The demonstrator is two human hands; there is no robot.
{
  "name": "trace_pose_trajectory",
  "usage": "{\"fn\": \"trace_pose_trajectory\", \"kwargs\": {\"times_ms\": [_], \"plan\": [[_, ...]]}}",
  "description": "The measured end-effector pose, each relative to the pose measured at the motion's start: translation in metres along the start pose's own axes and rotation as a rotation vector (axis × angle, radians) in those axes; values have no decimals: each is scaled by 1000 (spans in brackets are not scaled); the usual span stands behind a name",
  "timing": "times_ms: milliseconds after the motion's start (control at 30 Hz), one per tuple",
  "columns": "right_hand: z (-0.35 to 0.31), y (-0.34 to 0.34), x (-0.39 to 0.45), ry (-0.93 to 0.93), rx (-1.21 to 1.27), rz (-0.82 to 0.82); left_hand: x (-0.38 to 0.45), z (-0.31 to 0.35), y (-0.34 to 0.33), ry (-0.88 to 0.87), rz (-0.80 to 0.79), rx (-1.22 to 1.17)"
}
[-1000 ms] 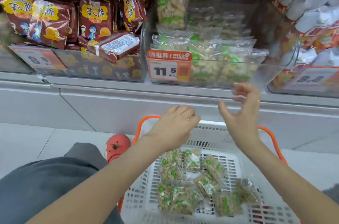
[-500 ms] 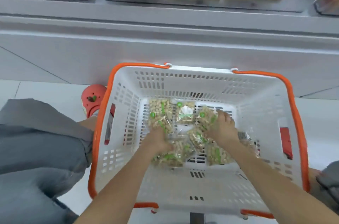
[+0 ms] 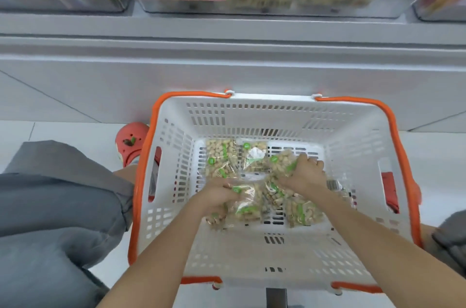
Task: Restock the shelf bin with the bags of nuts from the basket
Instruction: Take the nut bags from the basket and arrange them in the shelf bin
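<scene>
Head cam looks straight down into the white basket (image 3: 176,207): both hands are in the pile of nut bags (image 3: 222,161) on its floor. Left hand (image 3: 216,194) has fingers curled around one bag, right hand (image 3: 305,174) grips another. The shelf bin (image 3: 315,9) sits well above the fingers, blurry.

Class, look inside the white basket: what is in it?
The basket holds clear bags of nuts on its floor, with the left hand and right hand gripping some. Bags beneath the hands are partly hidden.
</scene>
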State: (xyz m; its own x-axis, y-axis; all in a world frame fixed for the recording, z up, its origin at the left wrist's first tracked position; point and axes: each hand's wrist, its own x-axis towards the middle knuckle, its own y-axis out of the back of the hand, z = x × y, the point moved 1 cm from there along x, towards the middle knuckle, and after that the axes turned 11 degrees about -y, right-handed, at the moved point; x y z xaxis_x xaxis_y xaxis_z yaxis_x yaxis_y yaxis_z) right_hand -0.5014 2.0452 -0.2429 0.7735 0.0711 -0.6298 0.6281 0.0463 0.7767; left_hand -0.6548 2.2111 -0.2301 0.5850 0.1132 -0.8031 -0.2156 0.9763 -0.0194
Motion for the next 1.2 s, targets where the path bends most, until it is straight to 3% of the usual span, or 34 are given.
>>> {"fn": "trace_pose_trajectory", "kwargs": {"times_ms": [233,433,633,700,800,900,1000,1200], "plan": [[-9,113,-76,413,152,228,-57,94,24,-243,63,-418],[-8,211,-146,600,470,425,-140,189,30,-536,178,-71],[-13,241,-190,663,599,478,-179,233,1,-771,7,-267],[-15,234,-192,663,602,470,-187,232,-7,-835,18,-229],[-16,228,-193,725,604,349,-193,228,-14,-938,94,-145],[-11,234,-201,792,634,91,-195,226,-7,-970,199,-126],[-9,240,-202,807,829,-174,-200,227,-3,-950,125,-114],[-9,250,-201,731,1076,-438,-210,229,-7,-945,-8,-157]]}}
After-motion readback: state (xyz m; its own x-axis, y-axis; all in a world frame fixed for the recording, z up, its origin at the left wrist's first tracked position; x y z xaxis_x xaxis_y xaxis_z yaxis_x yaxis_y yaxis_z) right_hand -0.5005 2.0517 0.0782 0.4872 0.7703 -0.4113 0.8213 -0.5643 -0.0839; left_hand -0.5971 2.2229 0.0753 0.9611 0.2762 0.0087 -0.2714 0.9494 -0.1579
